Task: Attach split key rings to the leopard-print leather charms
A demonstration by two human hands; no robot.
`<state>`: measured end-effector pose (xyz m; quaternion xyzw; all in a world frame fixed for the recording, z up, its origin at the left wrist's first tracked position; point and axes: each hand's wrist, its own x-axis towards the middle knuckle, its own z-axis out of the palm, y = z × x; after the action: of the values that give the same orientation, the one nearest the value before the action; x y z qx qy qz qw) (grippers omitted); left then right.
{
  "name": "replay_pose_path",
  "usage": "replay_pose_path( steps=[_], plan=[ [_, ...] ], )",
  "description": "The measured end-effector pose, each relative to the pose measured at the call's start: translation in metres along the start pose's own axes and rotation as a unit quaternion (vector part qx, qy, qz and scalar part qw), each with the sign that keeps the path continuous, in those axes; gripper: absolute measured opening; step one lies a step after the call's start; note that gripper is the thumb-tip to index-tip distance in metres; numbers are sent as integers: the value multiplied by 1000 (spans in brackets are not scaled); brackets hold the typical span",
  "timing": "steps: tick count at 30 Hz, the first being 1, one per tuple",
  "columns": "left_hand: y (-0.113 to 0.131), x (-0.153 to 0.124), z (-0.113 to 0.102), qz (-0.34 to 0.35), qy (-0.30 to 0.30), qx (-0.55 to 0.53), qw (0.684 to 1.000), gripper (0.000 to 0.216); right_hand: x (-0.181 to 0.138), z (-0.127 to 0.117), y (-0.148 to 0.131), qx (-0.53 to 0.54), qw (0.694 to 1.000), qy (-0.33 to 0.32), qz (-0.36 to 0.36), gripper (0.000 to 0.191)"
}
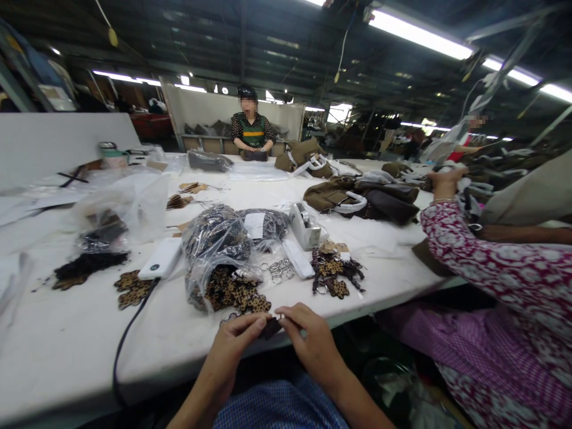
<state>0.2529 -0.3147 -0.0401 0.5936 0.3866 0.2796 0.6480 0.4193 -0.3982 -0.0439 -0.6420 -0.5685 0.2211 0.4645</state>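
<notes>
Just above the front edge of the table, my left hand (232,342) pinches a small dark brown piece (270,328), perhaps a strap or fabric tab. My right hand (310,333) is closed at the other side of it, thumb and forefinger around a thin metallic bit too small to name. Leopard-print flower-shaped pieces (232,289) spill from a clear plastic bag (214,238) right in front of my hands. Loose metal rings (280,270) lie behind them. To the right sits a pile of leopard-print charms (333,271) with rings and dark straps.
A white power bank (161,258) with a black cable (129,333) lies at left. A tape dispenser (305,226) stands mid-table, with brown bags (357,199) behind. A co-worker's patterned sleeve (482,250) reaches in from the right; another person (253,128) stands across the table.
</notes>
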Motion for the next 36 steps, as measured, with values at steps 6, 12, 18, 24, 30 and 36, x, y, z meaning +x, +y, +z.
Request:
replay_pose_path(
  steps=[6, 12, 18, 24, 30, 36],
  plan=[
    [-7, -2, -10, 180, 92, 190, 961, 21, 1, 1, 8, 244, 951, 71, 178, 35],
    [-12, -8, -8, 255, 127, 275, 918, 16, 1, 3, 4, 297, 935, 83, 175, 32],
    [-11, -8, -3, 191, 102, 241, 946, 14, -1, 7, -1, 268, 941, 91, 185, 38],
    [-10, -5, -1, 119, 47, 197, 972, 20, -3, 7, -6, 196, 963, 81, 166, 39],
    [-7, -3, 2, 129, 67, 163, 976, 24, -6, 10, -11, 156, 974, 93, 135, 35],
    [-6, -4, 8, 87, 38, 130, 987, 28, -7, 12, -12, 156, 980, 61, 105, 35]
  ],
)
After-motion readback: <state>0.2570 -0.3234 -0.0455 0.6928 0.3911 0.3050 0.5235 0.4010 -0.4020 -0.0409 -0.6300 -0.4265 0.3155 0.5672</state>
